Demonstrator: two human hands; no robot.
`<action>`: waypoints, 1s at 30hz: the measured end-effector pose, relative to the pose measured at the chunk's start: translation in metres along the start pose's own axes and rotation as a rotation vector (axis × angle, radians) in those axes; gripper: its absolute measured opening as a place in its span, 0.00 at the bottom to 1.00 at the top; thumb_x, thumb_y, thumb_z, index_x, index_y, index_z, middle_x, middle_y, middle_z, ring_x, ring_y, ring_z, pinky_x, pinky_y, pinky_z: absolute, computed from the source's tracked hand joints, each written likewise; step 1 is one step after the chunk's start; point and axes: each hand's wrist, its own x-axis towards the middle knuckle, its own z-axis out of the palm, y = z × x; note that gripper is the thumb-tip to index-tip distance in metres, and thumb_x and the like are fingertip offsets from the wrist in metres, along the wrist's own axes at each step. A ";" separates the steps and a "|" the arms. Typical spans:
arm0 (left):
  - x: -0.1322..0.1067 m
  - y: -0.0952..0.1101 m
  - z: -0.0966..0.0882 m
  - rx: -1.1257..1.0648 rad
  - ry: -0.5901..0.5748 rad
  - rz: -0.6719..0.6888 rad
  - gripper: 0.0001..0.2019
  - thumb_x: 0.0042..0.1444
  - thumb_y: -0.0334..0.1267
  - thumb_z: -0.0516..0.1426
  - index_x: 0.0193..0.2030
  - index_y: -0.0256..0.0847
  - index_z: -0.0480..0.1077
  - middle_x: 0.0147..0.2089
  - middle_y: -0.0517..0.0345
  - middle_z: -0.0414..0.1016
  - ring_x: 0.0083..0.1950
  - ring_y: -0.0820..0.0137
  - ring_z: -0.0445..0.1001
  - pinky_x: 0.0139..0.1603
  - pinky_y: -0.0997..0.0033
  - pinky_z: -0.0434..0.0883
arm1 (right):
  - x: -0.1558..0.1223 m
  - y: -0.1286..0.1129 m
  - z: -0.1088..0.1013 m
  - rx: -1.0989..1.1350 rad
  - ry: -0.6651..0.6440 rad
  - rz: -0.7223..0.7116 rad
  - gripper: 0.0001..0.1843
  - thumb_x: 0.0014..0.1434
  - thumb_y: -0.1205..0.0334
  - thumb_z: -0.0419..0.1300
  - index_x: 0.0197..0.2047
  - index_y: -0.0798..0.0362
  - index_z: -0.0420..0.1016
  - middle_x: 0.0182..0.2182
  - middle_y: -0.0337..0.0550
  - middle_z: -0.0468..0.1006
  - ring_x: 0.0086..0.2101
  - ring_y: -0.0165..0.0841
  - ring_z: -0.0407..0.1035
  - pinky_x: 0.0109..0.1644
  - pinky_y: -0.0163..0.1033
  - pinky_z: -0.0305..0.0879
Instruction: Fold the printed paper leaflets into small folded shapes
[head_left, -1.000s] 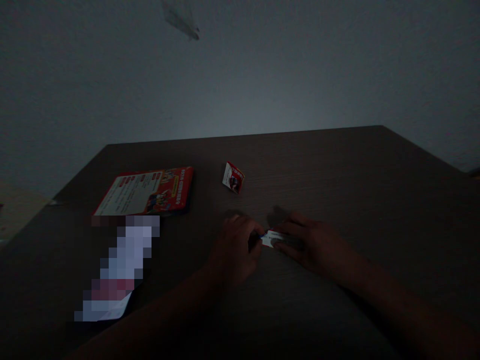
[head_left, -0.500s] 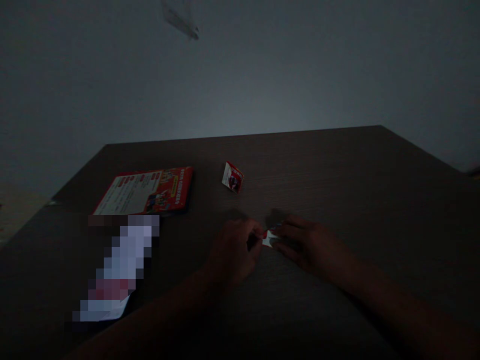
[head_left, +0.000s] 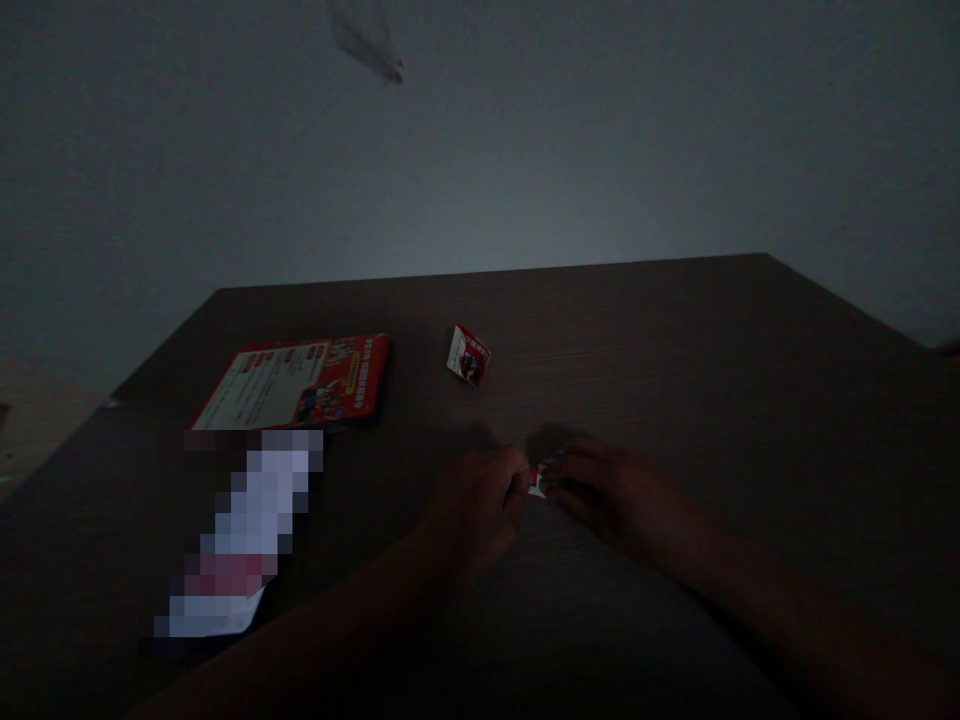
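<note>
Between my hands, low over the table, is a small red-and-white card [head_left: 536, 483], mostly covered by fingers. My left hand [head_left: 476, 510] is closed, its curled thumb and fingers at the card's left edge. From the other side my right hand [head_left: 622, 495] grips the card, fingertips pressed together over its right part. Beyond them a folded red-and-white card [head_left: 469, 357] stands partly opened on the table. Dim light hides the finer detail of the fingers.
A red-and-white printed box or booklet [head_left: 300, 385] lies on the left of the dark wooden table [head_left: 637, 340]. Nearer to me is a bright, pixelated flat object [head_left: 240, 545], close to my left forearm. A grey wall [head_left: 562, 130] rises behind the table's far edge.
My left fingers have curled tighter at the card's left edge, and my right fingers have moved slightly left, so less of the card shows. The objects on the table stay put.
</note>
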 end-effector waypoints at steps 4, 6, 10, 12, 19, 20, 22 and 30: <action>0.000 -0.004 0.000 0.009 -0.017 0.044 0.07 0.57 0.29 0.51 0.30 0.40 0.65 0.31 0.62 0.74 0.32 0.73 0.70 0.32 0.74 0.61 | 0.000 -0.003 -0.002 -0.044 -0.019 -0.019 0.12 0.63 0.66 0.53 0.47 0.49 0.74 0.37 0.44 0.72 0.35 0.32 0.69 0.39 0.37 0.65; 0.000 -0.004 0.001 0.011 -0.022 0.045 0.06 0.57 0.29 0.52 0.30 0.41 0.66 0.32 0.62 0.75 0.32 0.73 0.71 0.33 0.74 0.61 | 0.000 -0.005 -0.003 -0.056 -0.037 -0.031 0.13 0.63 0.65 0.52 0.48 0.49 0.74 0.37 0.44 0.71 0.34 0.32 0.68 0.37 0.36 0.65; -0.003 -0.003 0.003 0.074 -0.015 0.102 0.05 0.54 0.29 0.55 0.29 0.41 0.67 0.31 0.65 0.76 0.31 0.73 0.71 0.35 0.71 0.60 | -0.001 -0.005 -0.003 -0.104 -0.066 -0.070 0.14 0.64 0.65 0.50 0.49 0.49 0.73 0.36 0.44 0.70 0.32 0.31 0.67 0.34 0.35 0.62; -0.004 -0.002 0.004 0.076 0.000 0.123 0.05 0.53 0.28 0.56 0.29 0.41 0.67 0.30 0.65 0.76 0.31 0.73 0.70 0.35 0.71 0.60 | -0.002 -0.004 -0.003 -0.143 -0.076 -0.081 0.15 0.64 0.65 0.50 0.51 0.47 0.73 0.36 0.44 0.69 0.32 0.31 0.66 0.33 0.35 0.61; -0.001 -0.006 -0.005 0.007 0.176 0.004 0.03 0.52 0.29 0.57 0.29 0.40 0.68 0.32 0.60 0.75 0.35 0.70 0.70 0.36 0.70 0.63 | -0.005 -0.006 -0.005 -0.209 -0.120 -0.088 0.19 0.63 0.68 0.51 0.54 0.43 0.70 0.37 0.43 0.68 0.31 0.31 0.65 0.33 0.35 0.59; 0.000 -0.007 -0.008 0.033 0.196 -0.015 0.02 0.52 0.30 0.57 0.31 0.40 0.69 0.32 0.59 0.74 0.36 0.69 0.70 0.37 0.69 0.63 | -0.005 -0.007 -0.006 -0.216 -0.125 -0.090 0.18 0.63 0.68 0.51 0.54 0.43 0.70 0.37 0.43 0.68 0.31 0.30 0.65 0.32 0.35 0.59; 0.003 -0.009 -0.011 0.083 0.185 -0.002 0.02 0.54 0.31 0.57 0.34 0.40 0.71 0.35 0.57 0.74 0.39 0.67 0.69 0.41 0.67 0.64 | -0.005 -0.008 -0.007 -0.220 -0.128 -0.093 0.18 0.63 0.68 0.51 0.53 0.45 0.71 0.38 0.43 0.68 0.31 0.30 0.64 0.32 0.35 0.58; 0.003 -0.009 -0.010 0.145 0.109 0.011 0.05 0.56 0.38 0.57 0.35 0.45 0.74 0.39 0.57 0.71 0.44 0.64 0.66 0.44 0.62 0.60 | -0.003 -0.006 -0.005 -0.198 -0.118 -0.102 0.19 0.63 0.68 0.51 0.55 0.43 0.70 0.38 0.44 0.69 0.33 0.31 0.65 0.35 0.35 0.61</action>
